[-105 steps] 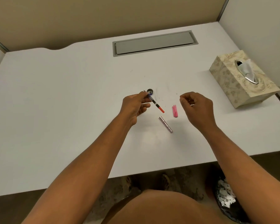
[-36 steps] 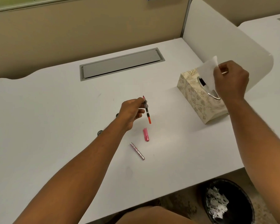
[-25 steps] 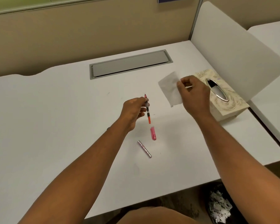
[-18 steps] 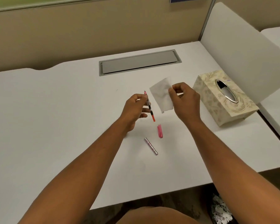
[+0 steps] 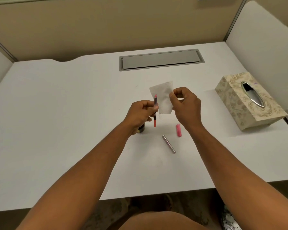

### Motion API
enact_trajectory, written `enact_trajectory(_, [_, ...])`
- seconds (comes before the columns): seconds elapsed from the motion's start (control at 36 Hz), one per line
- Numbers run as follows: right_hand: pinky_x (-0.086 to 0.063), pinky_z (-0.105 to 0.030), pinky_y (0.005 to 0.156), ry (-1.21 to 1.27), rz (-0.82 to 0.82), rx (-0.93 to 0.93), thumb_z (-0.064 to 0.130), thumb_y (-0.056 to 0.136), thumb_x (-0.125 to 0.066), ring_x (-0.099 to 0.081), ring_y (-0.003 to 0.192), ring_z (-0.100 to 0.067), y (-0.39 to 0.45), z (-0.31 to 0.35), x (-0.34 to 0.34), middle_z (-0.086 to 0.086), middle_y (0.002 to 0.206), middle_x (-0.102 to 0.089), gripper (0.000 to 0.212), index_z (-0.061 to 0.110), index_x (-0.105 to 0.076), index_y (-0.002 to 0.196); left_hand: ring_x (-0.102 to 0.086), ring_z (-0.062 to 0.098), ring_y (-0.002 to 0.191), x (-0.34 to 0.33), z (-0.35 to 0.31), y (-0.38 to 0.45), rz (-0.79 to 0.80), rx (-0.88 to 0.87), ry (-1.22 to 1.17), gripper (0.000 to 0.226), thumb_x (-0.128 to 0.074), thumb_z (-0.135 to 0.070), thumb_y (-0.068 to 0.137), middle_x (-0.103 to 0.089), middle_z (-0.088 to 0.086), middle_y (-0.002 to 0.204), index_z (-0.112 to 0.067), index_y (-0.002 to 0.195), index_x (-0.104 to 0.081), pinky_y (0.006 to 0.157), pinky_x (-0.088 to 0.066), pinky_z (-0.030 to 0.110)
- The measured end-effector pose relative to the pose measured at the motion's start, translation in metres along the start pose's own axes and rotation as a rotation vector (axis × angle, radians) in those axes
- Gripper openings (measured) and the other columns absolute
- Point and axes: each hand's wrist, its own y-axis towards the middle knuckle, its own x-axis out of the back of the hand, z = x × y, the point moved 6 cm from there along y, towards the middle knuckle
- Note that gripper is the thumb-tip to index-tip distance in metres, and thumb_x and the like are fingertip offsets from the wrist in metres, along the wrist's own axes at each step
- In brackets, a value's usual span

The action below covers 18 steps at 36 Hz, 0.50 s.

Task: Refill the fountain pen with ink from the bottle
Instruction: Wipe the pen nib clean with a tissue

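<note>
Pen section (image 5: 155,112), nearly upright, sits pinched in the left hand (image 5: 140,114) above mid-desk (image 5: 73,113); the right hand (image 5: 186,107) pinches a tissue (image 5: 163,98) just beside it. Ink bottle (image 5: 141,129) peeks below the left hand.

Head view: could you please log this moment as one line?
left hand: holds pen section | right hand: pinches tissue | ink bottle: behind left hand

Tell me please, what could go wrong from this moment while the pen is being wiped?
1. The left hand pinches the pen section upright above the bare white desk; any ink left on it could drip and stain.
2. The ink bottle stands half hidden under the left wrist, apparently uncapped; a careless move could tip it.
3. The right hand holds only one thin tissue, so ink may soak through to the fingers.
</note>
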Motion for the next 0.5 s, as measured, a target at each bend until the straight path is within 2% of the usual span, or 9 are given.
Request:
enact_trajectory(0.08, [-0.062, -0.039, 0.073, 0.067, 0.05, -0.049, 0.029, 0.091, -0.065, -0.069, 0.086, -0.011, -0.004, -0.001, -0.01, 0.016, 0.085, -0.068, 0.007, 0.023, -0.066, 0.089, -0.067, 0.012, 0.077, 0.007, 0.0, -0.004, -0.009, -0.012, 0.001, 0.01, -0.066, -0.021, 0.096, -0.074, 0.003, 0.093, -0.015, 0.099, -0.073, 0.067, -0.052, 0.023])
enact_trajectory(0.17, [-0.063, -0.032, 0.067, 0.178, 0.149, -0.143, 0.022, 0.091, -0.067, -0.072, 0.087, -0.019, -0.005, -0.003, -0.021, 0.0, 0.091, -0.071, 0.008, 0.014, -0.068, 0.09, -0.066, 0.016, 0.08, 0.012, 0.001, -0.004, -0.015, 0.0, -0.02, 0.013, -0.061, -0.019, 0.099, -0.072, 0.002, 0.092, -0.014, 0.1, -0.073, 0.071, -0.054, 0.026])
enact_trajectory(0.28, [-0.059, -0.029, 0.067, 0.34, 0.291, -0.25, 0.013, 0.092, -0.067, -0.073, 0.085, -0.023, -0.009, -0.004, -0.033, -0.017, 0.097, -0.072, 0.009, 0.005, -0.067, 0.09, -0.068, 0.02, 0.088, 0.018, 0.008, -0.005, 0.024, 0.051, -0.031, 0.02, -0.055, -0.016, 0.102, -0.073, 0.004, 0.095, -0.009, 0.109, -0.073, 0.08, -0.056, 0.031])
enact_trajectory(0.36, [-0.058, -0.03, 0.071, 0.473, 0.404, -0.302, 0.013, 0.095, -0.065, -0.071, 0.084, -0.023, -0.012, 0.001, -0.039, -0.018, 0.095, -0.072, 0.011, 0.003, -0.063, 0.091, -0.071, 0.021, 0.091, 0.023, 0.011, -0.008, 0.084, 0.082, -0.071, 0.022, -0.053, -0.016, 0.103, -0.074, 0.006, 0.098, -0.008, 0.11, -0.072, 0.085, -0.055, 0.031])
enact_trajectory(0.5, [-0.06, -0.03, 0.077, 0.497, 0.525, -0.343, 0.031, 0.101, -0.054, -0.072, 0.088, -0.02, -0.014, 0.009, -0.045, -0.007, 0.1, -0.074, 0.027, 0.006, -0.064, 0.095, -0.071, 0.02, 0.085, 0.028, 0.01, -0.01, 0.164, 0.091, -0.112, 0.022, -0.053, -0.011, 0.102, -0.074, 0.006, 0.093, -0.001, 0.112, -0.071, 0.077, -0.056, 0.025])
